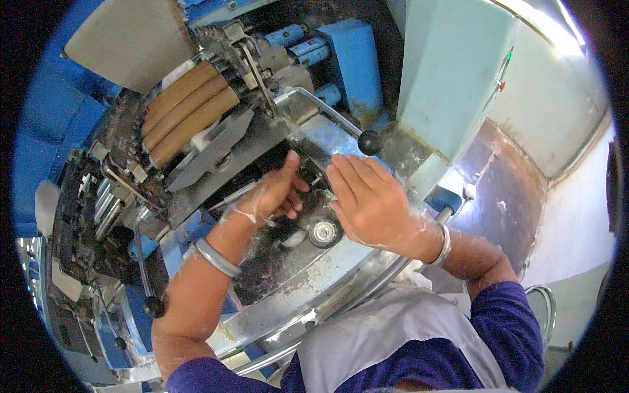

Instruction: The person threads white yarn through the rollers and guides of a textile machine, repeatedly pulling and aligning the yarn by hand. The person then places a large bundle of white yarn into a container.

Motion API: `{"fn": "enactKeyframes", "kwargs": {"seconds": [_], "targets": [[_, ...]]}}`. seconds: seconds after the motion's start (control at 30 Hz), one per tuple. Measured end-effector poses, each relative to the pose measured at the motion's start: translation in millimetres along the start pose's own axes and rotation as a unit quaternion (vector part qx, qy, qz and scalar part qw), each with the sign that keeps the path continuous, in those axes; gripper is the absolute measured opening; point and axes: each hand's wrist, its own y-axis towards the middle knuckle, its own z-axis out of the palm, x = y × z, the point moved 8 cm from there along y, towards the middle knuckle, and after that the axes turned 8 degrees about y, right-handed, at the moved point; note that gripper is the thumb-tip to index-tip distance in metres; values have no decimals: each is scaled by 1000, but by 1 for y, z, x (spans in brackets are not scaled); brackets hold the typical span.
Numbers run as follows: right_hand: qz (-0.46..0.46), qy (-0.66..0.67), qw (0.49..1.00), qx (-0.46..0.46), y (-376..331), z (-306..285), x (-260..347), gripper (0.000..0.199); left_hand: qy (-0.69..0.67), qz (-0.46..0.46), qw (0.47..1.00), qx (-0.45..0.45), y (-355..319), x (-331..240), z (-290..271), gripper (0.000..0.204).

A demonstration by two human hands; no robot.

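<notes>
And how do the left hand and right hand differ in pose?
The left hand has its fingers apart, some bent; the right hand has its fingers mostly straight and close together. The right hand is nearer the upper black ball knob than the left hand. Both have a silvery bangle at the wrist.

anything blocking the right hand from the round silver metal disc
Nothing visible stands between the right hand and the round silver metal disc; the white fluffy tuft lies left of the disc, outside that path. This single view leaves depth uncertain.
</notes>
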Motion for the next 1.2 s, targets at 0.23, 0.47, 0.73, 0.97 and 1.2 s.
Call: {"fn": "enactKeyframes", "kwargs": {"seconds": [0.23,0.47,0.73,0.97,1.2], "targets": [[55,58,996,41,11,12,-16,64,-58,30,995,71,5,-5,29,92],[39,16,998,48,-5,23,-9,65,58,92,994,9,-3,-11,14,97],[-29,119,991,-61,-6,-27,2,46,-137,38,983,116,0,-11,52,77],[-38,221,974,-31,-27,-22,9,21,-195,-1,976,99,-2,-10,45,65],[-8,246,969,-1,-28,-6,6,13,-184,25,981,65,2,-14,39,56]]}}
